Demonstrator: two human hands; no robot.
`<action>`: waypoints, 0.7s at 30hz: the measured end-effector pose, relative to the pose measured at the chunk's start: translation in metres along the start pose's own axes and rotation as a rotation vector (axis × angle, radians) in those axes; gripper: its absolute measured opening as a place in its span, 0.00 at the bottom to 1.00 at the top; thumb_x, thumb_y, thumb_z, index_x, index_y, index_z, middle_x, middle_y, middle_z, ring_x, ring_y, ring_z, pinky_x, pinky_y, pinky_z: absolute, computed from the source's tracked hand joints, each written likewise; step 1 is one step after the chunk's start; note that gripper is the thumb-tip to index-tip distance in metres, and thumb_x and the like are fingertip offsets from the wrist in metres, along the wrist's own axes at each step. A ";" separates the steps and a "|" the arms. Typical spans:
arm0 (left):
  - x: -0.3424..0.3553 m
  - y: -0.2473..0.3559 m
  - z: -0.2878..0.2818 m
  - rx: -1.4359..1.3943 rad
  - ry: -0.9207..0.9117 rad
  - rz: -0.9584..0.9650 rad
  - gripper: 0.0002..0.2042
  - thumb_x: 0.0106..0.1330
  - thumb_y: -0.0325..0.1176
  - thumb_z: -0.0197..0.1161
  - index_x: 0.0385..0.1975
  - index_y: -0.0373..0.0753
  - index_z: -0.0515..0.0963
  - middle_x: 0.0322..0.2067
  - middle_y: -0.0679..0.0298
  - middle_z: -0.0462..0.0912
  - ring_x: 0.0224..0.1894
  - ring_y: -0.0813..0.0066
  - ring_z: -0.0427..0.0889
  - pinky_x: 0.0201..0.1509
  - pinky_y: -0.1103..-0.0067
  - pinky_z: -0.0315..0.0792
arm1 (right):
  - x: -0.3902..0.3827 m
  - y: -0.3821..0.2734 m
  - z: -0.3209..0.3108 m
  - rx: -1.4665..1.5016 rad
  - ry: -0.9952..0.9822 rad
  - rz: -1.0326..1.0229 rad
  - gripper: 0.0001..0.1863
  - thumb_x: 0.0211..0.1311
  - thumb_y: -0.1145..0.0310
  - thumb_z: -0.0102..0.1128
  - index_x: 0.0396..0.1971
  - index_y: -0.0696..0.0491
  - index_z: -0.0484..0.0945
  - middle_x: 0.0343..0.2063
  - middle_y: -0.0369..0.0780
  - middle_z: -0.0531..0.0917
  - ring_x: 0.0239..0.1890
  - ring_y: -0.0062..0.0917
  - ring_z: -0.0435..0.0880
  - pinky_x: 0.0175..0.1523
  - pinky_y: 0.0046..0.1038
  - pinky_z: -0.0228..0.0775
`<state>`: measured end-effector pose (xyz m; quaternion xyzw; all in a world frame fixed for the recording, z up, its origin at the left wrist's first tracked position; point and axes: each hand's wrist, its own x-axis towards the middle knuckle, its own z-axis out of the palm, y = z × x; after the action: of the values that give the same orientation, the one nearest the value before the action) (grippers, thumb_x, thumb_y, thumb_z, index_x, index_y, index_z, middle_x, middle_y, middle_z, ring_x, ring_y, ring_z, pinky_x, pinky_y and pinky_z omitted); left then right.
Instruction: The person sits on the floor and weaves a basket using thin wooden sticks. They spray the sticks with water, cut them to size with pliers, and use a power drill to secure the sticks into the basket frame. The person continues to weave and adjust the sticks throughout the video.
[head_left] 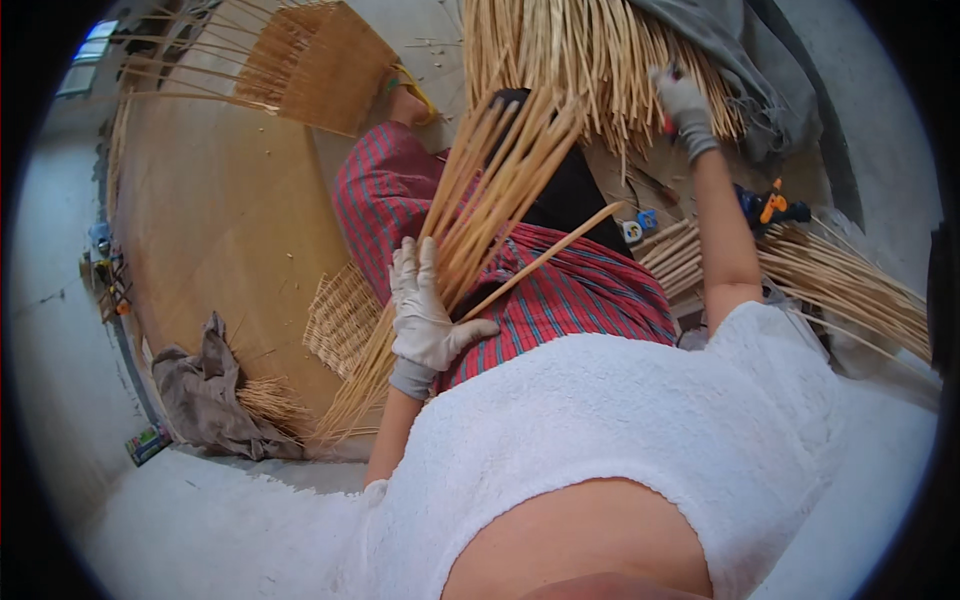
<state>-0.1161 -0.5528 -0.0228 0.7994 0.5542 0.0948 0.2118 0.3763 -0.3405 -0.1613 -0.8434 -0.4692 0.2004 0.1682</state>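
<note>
Here, the left hand (425,310) is lying open against canes (490,200); the right hand (685,105), grip unclear, is overlapping a pile (570,70) near its right edge.

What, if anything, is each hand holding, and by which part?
The left hand lies open over the rods, partway along, without a clear grip. The right hand seems closed around a small red thing; which part cannot be told.
</note>
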 end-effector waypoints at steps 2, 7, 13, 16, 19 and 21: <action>0.001 0.007 0.017 0.003 0.048 -0.065 0.66 0.41 0.62 0.78 0.75 0.33 0.45 0.73 0.38 0.48 0.77 0.40 0.44 0.79 0.54 0.38 | -0.028 0.051 0.051 0.018 -0.165 0.258 0.44 0.56 0.32 0.55 0.55 0.61 0.76 0.53 0.60 0.80 0.59 0.50 0.79 0.63 0.41 0.70; 0.025 0.007 0.034 0.130 0.084 -0.131 0.58 0.50 0.50 0.77 0.75 0.32 0.46 0.73 0.39 0.51 0.76 0.42 0.47 0.79 0.54 0.38 | -0.134 0.131 0.168 -0.033 -0.527 0.417 0.35 0.56 0.44 0.54 0.52 0.60 0.78 0.53 0.60 0.80 0.59 0.49 0.78 0.63 0.40 0.70; 0.073 -0.025 0.029 -0.358 -0.139 -0.214 0.32 0.60 0.31 0.72 0.65 0.39 0.67 0.51 0.58 0.82 0.52 0.65 0.82 0.57 0.72 0.76 | -0.197 0.150 0.201 -0.227 -0.723 0.530 0.44 0.48 0.46 0.61 0.67 0.51 0.68 0.59 0.50 0.79 0.61 0.42 0.79 0.63 0.36 0.71; 0.095 -0.044 0.021 -0.854 -0.384 -0.237 0.24 0.64 0.30 0.70 0.59 0.36 0.72 0.40 0.67 0.81 0.41 0.76 0.82 0.50 0.78 0.77 | -0.194 0.148 0.186 -0.254 -0.671 0.542 0.42 0.48 0.47 0.62 0.66 0.47 0.70 0.60 0.50 0.78 0.63 0.41 0.77 0.65 0.37 0.69; 0.108 -0.054 0.008 -0.851 -0.505 -0.384 0.23 0.63 0.26 0.69 0.58 0.35 0.72 0.33 0.66 0.81 0.34 0.76 0.81 0.45 0.78 0.78 | -0.185 0.150 0.168 -0.334 -0.592 0.510 0.44 0.48 0.43 0.63 0.67 0.44 0.69 0.63 0.47 0.75 0.66 0.41 0.74 0.66 0.40 0.67; 0.112 -0.057 0.001 -0.917 -0.511 -0.355 0.23 0.62 0.24 0.68 0.58 0.35 0.72 0.32 0.65 0.80 0.33 0.76 0.81 0.42 0.78 0.78 | -0.178 0.152 0.158 -0.383 -0.496 0.472 0.45 0.48 0.38 0.65 0.66 0.43 0.69 0.64 0.46 0.74 0.68 0.41 0.71 0.68 0.42 0.66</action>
<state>-0.1226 -0.4327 -0.0585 0.5172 0.5135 0.0922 0.6785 0.3229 -0.5545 -0.3371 -0.8704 -0.3175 0.3401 -0.1613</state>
